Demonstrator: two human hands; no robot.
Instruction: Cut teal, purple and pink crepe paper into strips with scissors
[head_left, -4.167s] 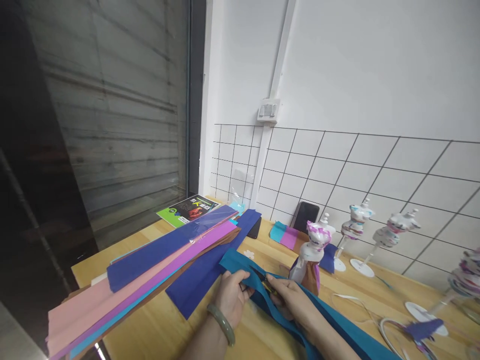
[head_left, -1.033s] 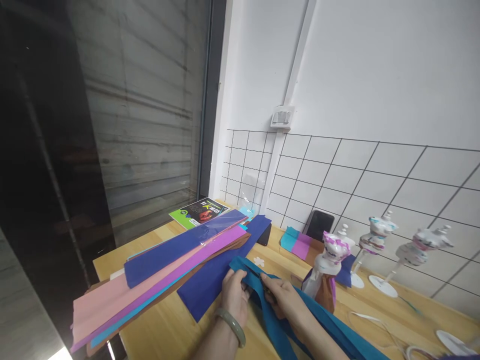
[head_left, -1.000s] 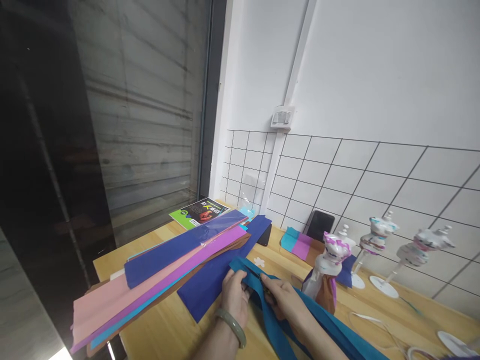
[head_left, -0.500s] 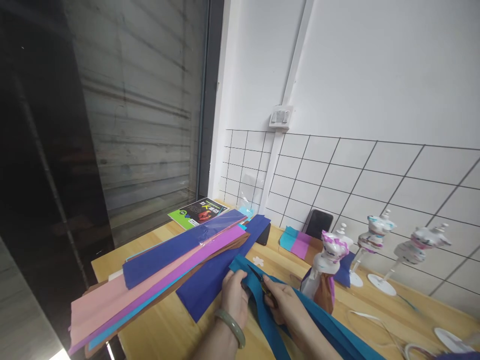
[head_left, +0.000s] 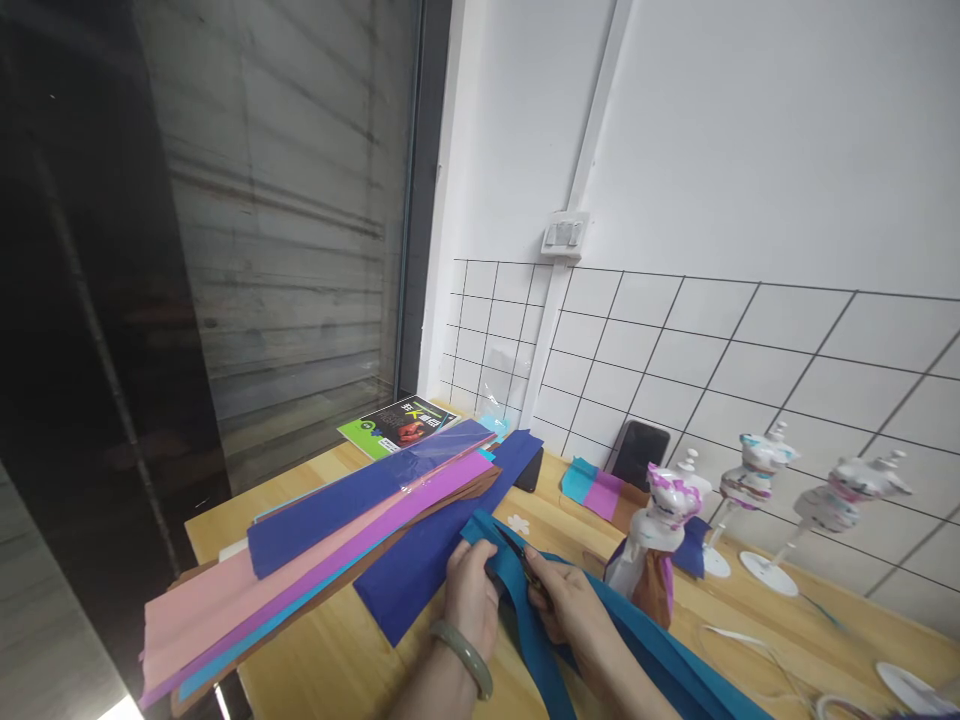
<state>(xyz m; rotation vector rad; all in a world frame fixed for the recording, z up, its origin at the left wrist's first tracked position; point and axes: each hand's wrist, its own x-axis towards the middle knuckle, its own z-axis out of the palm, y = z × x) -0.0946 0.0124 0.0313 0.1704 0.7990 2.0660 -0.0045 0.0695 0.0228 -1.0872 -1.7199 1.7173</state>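
Observation:
My left hand [head_left: 472, 590], with a green bangle [head_left: 463, 658] at the wrist, pinches the near end of a long teal crepe paper strip [head_left: 540, 650]. In my right hand [head_left: 562, 600] is a pair of dark scissors [head_left: 517, 550], whose blades lie along the teal paper close to the left fingertips. The strip splits around the scissors: a narrow band hangs down between my wrists, and the wider part [head_left: 675, 650] runs under my right forearm to the lower right. My fingers hide most of the scissor handles.
Left of my hands lies a stack of coloured crepe paper [head_left: 202, 610], with a blue sheet [head_left: 397, 600] beside it. A booklet [head_left: 397, 425] rests behind. Several small dress forms [head_left: 667, 500] stand at right, near a phone [head_left: 640, 450] against the wire grid.
The scissor blades look closer together on the teal paper. Both hands stay nearly in place, and the view has shifted slightly.

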